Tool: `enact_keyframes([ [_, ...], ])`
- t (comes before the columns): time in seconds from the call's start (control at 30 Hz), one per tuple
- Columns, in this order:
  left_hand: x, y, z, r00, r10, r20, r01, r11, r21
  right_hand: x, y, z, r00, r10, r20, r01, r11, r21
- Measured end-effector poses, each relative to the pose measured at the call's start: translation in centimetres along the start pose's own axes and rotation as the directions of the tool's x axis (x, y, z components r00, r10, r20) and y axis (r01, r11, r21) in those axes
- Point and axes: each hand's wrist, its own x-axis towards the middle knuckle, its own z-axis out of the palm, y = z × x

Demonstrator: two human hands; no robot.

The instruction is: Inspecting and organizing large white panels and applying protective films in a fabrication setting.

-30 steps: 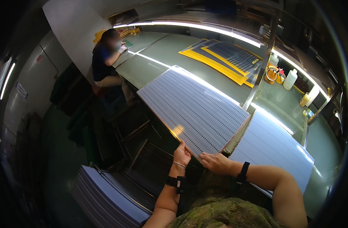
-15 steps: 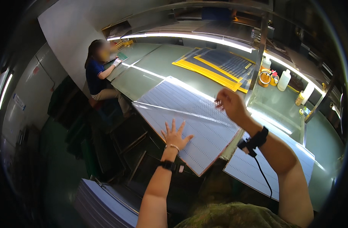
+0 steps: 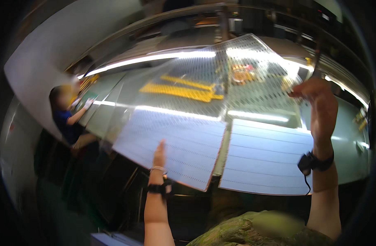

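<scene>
I have the right hand (image 3: pixel 321 102) raised beyond and to the right of the pale-blue, flat rectangular board (image 3: pixel 186 151), fingers pinched on a clear, dot-patterned plastic film (image 3: pixel 262 67) that slants up past that board's far side. The left hand (image 3: pixel 159 155), fingers straight and together, is over the board's near edge; blur hides whether it touches.

Dotted pale blue

At six o'clock, the left panel (image 3: pixel 184 151) is pale blue with dark dotted rows; at four, the right panel (image 3: pixel 266 162) likewise. The clear sheet (image 3: pixel 270 88) toward two carries dark speckled rows (yellow edging (image 3: pixel 177 91) shows through). Clothing (image 3: pixel 229 231) at five is camouflage green.
</scene>
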Motion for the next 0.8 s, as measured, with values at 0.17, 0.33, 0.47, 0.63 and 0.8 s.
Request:
enact_keyframes([
  [0.17,-4.7,8.5,-4.5,0.892,0.447,-0.061,0.288,-0.669,-0.685,-11.9,-1.7,-10.4,0.709,0.606,-0.361,-0.635,0.771,0.049],
  [0.33,-3.6,10.4,-3.5,0.794,0.562,0.232,0.47,-0.326,-0.82,-26.2,-1.8,-15.5,0.174,0.92,-0.352,-0.914,0.284,0.291],
  [0.47,-2.8,13.2,-1.8,0.79,0.25,0.56,0.526,0.192,-0.828,-34.0,-3.9,-16.5,0.137,0.946,-0.293,-0.962,0.197,0.188],
  [0.63,-4.8,18.0,-3.5,0.772,0.259,0.58,0.492,0.335,-0.804,-38.5,-6.7,-18.0,0.009,0.927,-0.376,-0.924,0.152,0.351],
  [0.8,-5.2,17.1,-0.9,0.892,0.122,0.435,0.24,0.688,-0.685,-40.7,-9.0,-19.6,-0.053,0.929,-0.365,-0.884,0.126,0.451],
])
